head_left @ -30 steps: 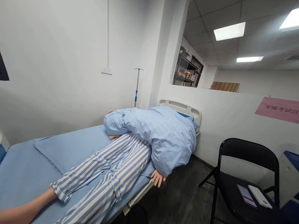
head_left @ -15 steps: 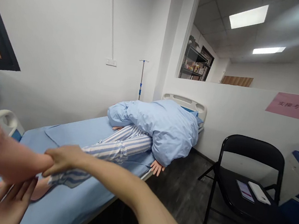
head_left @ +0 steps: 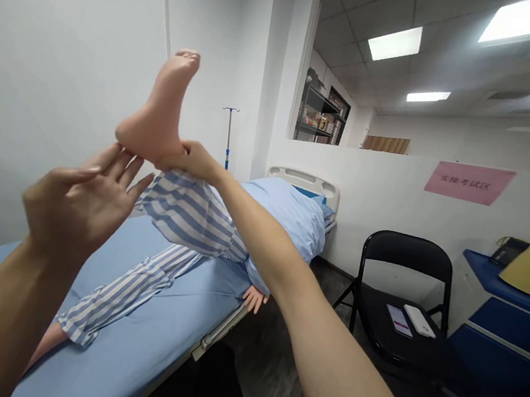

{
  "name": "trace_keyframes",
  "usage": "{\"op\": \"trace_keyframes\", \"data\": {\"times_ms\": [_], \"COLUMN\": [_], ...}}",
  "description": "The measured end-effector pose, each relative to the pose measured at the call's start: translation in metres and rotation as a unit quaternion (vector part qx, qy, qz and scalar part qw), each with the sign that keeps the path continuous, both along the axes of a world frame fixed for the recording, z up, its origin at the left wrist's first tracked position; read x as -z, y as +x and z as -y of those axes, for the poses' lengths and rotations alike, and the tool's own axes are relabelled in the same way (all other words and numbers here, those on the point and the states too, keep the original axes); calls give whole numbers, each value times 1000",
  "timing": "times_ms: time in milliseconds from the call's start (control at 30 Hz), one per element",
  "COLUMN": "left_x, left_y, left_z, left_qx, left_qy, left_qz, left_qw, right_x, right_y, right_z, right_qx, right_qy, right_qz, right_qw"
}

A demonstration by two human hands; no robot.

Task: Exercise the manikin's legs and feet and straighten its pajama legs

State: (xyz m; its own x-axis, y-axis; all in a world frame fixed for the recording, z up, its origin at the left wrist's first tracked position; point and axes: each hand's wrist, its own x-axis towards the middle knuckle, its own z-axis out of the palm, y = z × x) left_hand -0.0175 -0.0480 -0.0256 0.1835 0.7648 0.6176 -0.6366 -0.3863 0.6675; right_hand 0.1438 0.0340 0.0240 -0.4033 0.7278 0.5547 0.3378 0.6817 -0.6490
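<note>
Foot (head_left: 162, 105) at 10 o'clock could drop: right grip (head_left: 194, 161) clasps ankle (head_left: 174, 144), left grip (head_left: 89, 205) lies spread below heel (head_left: 129, 133); any right slip leaves little support.

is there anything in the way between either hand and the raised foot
Nothing visible stands between them. The right hand grips the raised foot at its bare ankle, and the left hand is open, its fingertips at the heel.
</note>
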Motion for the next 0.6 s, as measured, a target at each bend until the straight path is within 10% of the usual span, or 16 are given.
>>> {"op": "trace_keyframes", "data": {"times_ms": [233, 600], "left_x": [-31, -8], "left_y": [39, 2], "left_z": [6, 7], "left_qx": [92, 15], "left_qy": [98, 40], "left_qz": [-65, -42], "left_qw": [989, 998], "right_x": [-19, -2], "right_y": [41, -1], "right_z": [20, 24], "right_qx": [42, 2], "right_qy": [-62, -54], "right_qz": [-83, -51], "right_qw": [994, 997]}}
